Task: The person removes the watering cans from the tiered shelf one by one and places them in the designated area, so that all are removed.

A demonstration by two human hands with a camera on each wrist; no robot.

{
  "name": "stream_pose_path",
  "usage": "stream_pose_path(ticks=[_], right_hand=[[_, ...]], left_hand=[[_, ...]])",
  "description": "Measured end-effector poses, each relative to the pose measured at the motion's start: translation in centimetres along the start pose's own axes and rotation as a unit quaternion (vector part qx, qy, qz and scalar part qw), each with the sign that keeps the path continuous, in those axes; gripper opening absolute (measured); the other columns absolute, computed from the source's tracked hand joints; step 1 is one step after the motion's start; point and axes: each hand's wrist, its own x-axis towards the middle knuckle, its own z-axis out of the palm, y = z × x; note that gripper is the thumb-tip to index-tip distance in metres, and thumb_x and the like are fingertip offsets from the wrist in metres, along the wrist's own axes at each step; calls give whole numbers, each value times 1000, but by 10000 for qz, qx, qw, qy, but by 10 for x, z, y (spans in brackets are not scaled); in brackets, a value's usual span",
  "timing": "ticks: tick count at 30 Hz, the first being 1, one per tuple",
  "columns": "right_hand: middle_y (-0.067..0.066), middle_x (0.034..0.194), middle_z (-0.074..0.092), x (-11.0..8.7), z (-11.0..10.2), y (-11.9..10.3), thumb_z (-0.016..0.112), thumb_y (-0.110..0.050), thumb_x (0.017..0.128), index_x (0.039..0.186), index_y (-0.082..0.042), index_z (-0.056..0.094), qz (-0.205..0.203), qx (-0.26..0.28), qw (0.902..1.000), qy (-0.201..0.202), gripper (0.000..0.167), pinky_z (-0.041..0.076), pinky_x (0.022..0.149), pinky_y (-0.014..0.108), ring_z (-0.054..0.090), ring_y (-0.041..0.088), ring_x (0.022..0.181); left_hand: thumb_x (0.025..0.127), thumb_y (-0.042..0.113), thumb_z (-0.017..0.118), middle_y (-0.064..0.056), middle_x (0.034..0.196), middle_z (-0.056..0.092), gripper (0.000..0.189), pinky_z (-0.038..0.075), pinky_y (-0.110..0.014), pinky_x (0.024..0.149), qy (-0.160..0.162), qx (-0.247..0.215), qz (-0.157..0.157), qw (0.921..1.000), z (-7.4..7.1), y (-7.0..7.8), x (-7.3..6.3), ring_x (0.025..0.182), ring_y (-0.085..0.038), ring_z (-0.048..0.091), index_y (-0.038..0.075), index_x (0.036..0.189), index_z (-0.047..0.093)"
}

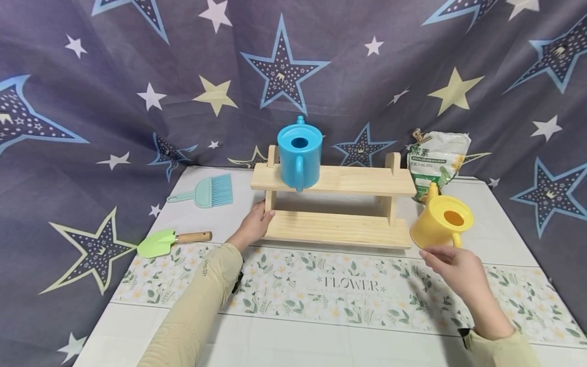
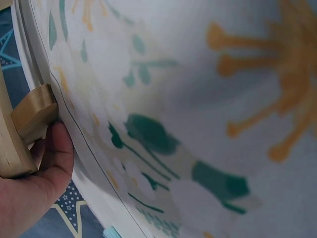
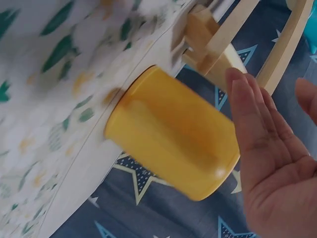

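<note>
A two-tier wooden shelf [image 1: 335,228] stands on the table, with a blue watering can [image 1: 286,165] on its upper board. My left hand [image 1: 252,225] holds the lower left end of the shelf. In the left wrist view its fingers curl around the wooden end piece [image 2: 34,113]. To the right of the shelf stands a yellow watering can [image 1: 426,224], upright on the table. My right hand [image 1: 458,270] is just in front of it, near its handle. The right wrist view shows those fingers [image 3: 257,129] fairly straight, with nothing gripped between them and the thumb.
On the left lie a light blue brush with dustpan [image 1: 204,193] and a green trowel [image 1: 158,243] with a wooden handle. A clipped white and green bag [image 1: 433,158] leans at the back right. Behind the table hangs a starry curtain [image 1: 339,92].
</note>
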Motion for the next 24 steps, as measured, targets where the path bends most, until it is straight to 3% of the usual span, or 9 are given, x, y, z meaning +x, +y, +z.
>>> stream_pose_path(ticks=[3, 6, 13, 15, 20, 24], right_hand=[[14, 94, 73, 5, 4, -7, 68, -32, 94, 106, 1, 73, -313, -43, 9994, 165, 35, 53, 63, 22, 71, 31, 87], [15, 98, 73, 9, 9, -14, 70, -27, 93, 107, 1, 72, -599, 25, 9979, 252, 32, 52, 66, 19, 70, 32, 90], [16, 101, 72, 14, 18, -21, 71, -21, 92, 108, 3, 71, -881, 435, 9949, 222, 29, 50, 70, 11, 62, -5, 83], [16, 102, 72, 16, 21, -24, 70, -21, 93, 110, 3, 71, -930, 498, 9942, 203, 30, 51, 70, 11, 64, -1, 84], [15, 105, 72, 19, 26, -34, 69, -23, 94, 115, 2, 69, -969, 654, 9931, 84, 33, 51, 71, 13, 70, 28, 91], [17, 109, 70, 23, 28, -42, 69, -24, 94, 119, 2, 67, -970, 841, 9917, -65, 36, 53, 71, 15, 70, 33, 93]], left_hand=[[107, 28, 38, -23, 150, 31, 57, 28, -51, 113, 10, 27, 7, 10000, 0, -1, 0, 137, -38, 36, 3, 155, 19], [107, 28, 38, -23, 151, 31, 57, 27, -50, 114, 38, 49, 2, 10000, -1, -1, -1, 137, -38, 35, 3, 155, 20], [107, 27, 38, -23, 151, 32, 56, 27, -51, 113, 46, 68, 26, 10000, 0, -1, 0, 138, -38, 35, 4, 155, 21], [107, 26, 38, -23, 150, 32, 56, 28, -51, 113, 39, 68, 35, 10000, 0, -1, 0, 137, -38, 35, 3, 155, 21], [107, 26, 38, -24, 149, 33, 56, 29, -51, 113, 36, 137, 82, 9999, 1, 0, 1, 136, -38, 37, 2, 154, 20], [107, 24, 38, -25, 148, 33, 56, 30, -52, 112, 46, 146, 134, 9998, 1, -1, 1, 135, -40, 38, 1, 154, 20]])
